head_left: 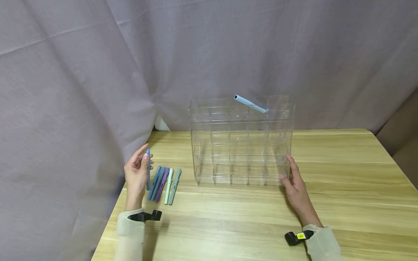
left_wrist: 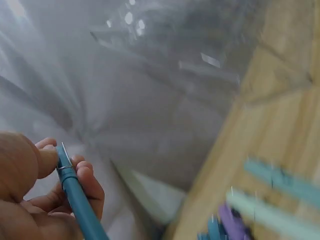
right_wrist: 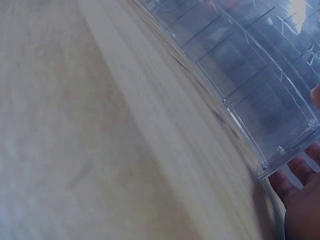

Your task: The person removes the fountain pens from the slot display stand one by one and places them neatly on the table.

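Note:
My left hand [head_left: 135, 175] pinches a blue pen [head_left: 148, 177] between thumb and fingers near its clip end, left of the row of pens. In the left wrist view that pen [left_wrist: 80, 202] shows its metal clip at the fingertips. My right hand [head_left: 296, 188] holds the right side wall of a clear acrylic pen organizer [head_left: 238, 176], thumb at the front and fingers along the outside. The right wrist view shows the fingers [right_wrist: 295, 175] at the organizer's lower corner. A light blue pen [head_left: 250, 104] leans in the organizer's top row, its end sticking up to the left.
Several pens lie side by side on the wooden table [head_left: 228, 221]: dark blue ones [head_left: 159, 185], a purple one [head_left: 162, 185], a mint green one [head_left: 168, 186] and a teal one [head_left: 175, 186]. A grey curtain [head_left: 209, 47] hangs behind the table and along its left side.

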`<state>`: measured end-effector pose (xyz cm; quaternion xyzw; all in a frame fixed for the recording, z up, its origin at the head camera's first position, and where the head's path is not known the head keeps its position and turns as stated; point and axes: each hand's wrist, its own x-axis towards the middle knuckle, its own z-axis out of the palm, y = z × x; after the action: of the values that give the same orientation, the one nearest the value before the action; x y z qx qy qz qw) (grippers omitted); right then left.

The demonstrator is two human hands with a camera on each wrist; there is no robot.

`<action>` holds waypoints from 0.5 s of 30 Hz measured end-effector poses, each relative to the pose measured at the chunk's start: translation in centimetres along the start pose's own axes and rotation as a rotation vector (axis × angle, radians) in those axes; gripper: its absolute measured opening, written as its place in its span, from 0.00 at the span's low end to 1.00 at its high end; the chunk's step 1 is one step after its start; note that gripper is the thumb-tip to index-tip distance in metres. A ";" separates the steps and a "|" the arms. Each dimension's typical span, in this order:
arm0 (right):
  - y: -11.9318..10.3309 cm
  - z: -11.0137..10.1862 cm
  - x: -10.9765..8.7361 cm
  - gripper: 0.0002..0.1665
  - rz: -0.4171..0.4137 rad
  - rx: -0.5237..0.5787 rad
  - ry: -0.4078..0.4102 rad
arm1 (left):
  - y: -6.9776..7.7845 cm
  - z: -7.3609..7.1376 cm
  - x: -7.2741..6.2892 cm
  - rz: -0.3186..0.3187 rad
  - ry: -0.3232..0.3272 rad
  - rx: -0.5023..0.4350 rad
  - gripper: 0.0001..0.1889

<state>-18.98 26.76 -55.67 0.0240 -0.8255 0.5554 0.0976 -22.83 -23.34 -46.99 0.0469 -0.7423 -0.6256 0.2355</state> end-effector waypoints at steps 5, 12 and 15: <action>-0.1 0.0 -0.1 0.46 -0.009 0.000 0.006 | -1.9 -1.4 0.2 -0.057 -0.012 0.120 0.19; 0.0 0.0 0.0 0.46 -0.017 -0.018 0.010 | -4.6 -1.9 0.1 -0.099 -0.045 0.370 0.25; 0.0 0.1 0.0 0.46 -0.023 -0.017 0.010 | -5.3 -1.9 0.1 -0.092 -0.041 0.486 0.23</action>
<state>-18.97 26.71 -55.72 0.0301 -0.8294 0.5472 0.1082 -23.33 -26.24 -51.82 0.1231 -0.8727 -0.4395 0.1733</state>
